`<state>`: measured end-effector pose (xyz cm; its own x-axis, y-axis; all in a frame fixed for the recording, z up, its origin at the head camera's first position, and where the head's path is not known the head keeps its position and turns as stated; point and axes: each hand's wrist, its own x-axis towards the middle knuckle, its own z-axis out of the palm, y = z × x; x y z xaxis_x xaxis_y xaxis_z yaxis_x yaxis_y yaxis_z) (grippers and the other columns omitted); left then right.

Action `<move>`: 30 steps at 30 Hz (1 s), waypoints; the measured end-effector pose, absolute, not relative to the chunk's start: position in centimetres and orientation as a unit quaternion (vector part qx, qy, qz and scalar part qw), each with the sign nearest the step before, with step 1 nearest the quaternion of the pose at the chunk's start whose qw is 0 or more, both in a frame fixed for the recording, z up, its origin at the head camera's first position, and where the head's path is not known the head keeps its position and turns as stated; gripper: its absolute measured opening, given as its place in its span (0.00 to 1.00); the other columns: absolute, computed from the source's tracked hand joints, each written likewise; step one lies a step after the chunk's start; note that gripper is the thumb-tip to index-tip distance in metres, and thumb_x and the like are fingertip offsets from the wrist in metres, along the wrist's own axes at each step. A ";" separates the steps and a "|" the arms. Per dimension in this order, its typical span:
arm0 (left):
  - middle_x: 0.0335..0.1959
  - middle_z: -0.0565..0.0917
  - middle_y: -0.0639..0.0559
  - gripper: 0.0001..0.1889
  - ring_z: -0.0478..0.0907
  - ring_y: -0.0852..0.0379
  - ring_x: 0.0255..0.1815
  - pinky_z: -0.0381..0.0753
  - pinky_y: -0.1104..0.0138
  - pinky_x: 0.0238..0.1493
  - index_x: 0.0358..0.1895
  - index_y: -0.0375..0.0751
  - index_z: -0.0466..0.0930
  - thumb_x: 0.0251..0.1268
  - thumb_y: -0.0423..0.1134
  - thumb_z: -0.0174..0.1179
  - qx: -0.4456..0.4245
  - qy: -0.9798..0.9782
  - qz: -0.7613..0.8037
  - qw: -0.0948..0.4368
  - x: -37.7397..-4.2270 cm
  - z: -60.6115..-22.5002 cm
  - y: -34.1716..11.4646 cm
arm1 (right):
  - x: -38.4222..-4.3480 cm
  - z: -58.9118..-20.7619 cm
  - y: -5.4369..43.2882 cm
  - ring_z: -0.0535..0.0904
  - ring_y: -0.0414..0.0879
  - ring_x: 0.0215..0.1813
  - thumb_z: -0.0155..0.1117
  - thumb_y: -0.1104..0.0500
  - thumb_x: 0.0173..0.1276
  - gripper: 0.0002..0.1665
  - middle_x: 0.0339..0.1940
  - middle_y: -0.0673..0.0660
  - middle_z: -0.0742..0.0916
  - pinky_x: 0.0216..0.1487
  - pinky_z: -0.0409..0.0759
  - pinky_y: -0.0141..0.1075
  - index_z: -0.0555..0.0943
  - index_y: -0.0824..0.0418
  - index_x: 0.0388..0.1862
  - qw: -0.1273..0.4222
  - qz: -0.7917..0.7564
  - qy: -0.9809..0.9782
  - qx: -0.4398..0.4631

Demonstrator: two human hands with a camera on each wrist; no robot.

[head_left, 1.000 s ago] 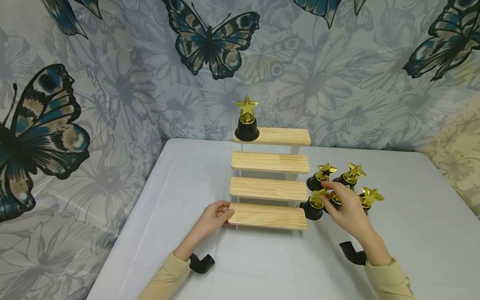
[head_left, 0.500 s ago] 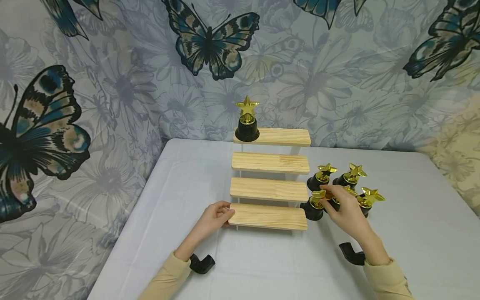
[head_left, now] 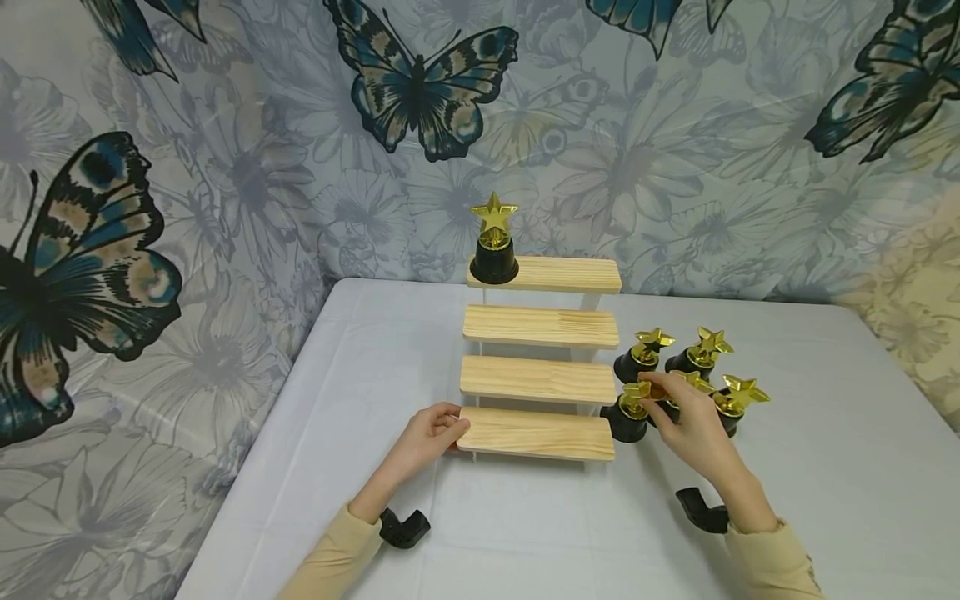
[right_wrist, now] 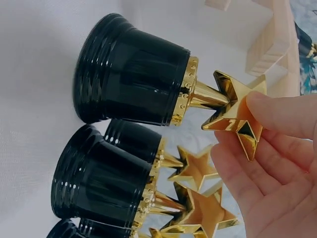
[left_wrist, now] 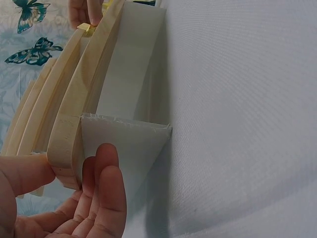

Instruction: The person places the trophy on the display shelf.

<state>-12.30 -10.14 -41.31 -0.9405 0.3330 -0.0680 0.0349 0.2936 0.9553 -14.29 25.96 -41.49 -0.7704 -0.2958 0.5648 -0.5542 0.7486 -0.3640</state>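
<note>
The patterned backdrop (head_left: 247, 217) fills the upper part of the head view, several of its butterflies (head_left: 97, 267) cut by the frame's edges. Below spreads the white tablecloth (head_left: 540, 533), its near side out of frame. On it stands the stepped stand (head_left: 551, 325), four wooden planks climbing toward the backdrop; its pale supports (left_wrist: 129, 59) are mostly hidden from above, though the left wrist view bares them under the lowest plank (head_left: 536, 433). Two cream sleeves (head_left: 330, 550) run off the bottom edge.

The left hand (head_left: 423, 435) grips the left end of that plank, thumb against the wood, fingers curled underneath, where the head view loses them. The right hand (head_left: 693, 425) pinches the star of the gripped trophy (right_wrist: 143, 74), just beside the plank's right end; whether its base touches the cloth is hard to tell. The other trophies (head_left: 701, 354) cluster about this hand: at least four show, one mostly covered by it, and the right wrist view crops the lowest. The lone trophy (head_left: 494, 242) stands upright at the top plank's left end. Smallest are the black wrist pieces (head_left: 405, 529), their attachment unclear
</note>
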 end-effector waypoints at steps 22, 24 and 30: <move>0.34 0.81 0.44 0.22 0.80 0.52 0.28 0.81 0.62 0.32 0.55 0.21 0.69 0.68 0.39 0.54 0.113 0.796 0.582 0.121 -13.6 -45.0 -10.5 | -14.0 -34.6 26.2 0.76 0.47 0.37 0.70 0.83 0.40 0.35 0.39 0.61 0.82 0.42 0.69 0.20 0.76 0.72 0.51 0.314 0.265 -0.869 0.275; 0.33 0.80 0.45 0.22 0.80 0.52 0.28 0.81 0.63 0.32 0.54 0.22 0.69 0.68 0.40 0.55 0.114 0.796 0.582 0.120 -13.6 -44.9 -10.6 | -14.1 -34.0 26.3 0.75 0.46 0.37 0.70 0.83 0.39 0.35 0.38 0.62 0.82 0.42 0.68 0.21 0.76 0.72 0.51 0.324 0.265 -0.864 0.279; 0.33 0.80 0.45 0.22 0.80 0.52 0.28 0.80 0.63 0.32 0.54 0.22 0.69 0.68 0.39 0.54 0.116 0.799 0.578 0.122 -13.5 -44.9 -10.5 | -14.3 -31.9 26.5 0.76 0.43 0.37 0.69 0.83 0.41 0.34 0.37 0.63 0.83 0.43 0.68 0.19 0.76 0.73 0.52 0.337 0.259 -0.863 0.275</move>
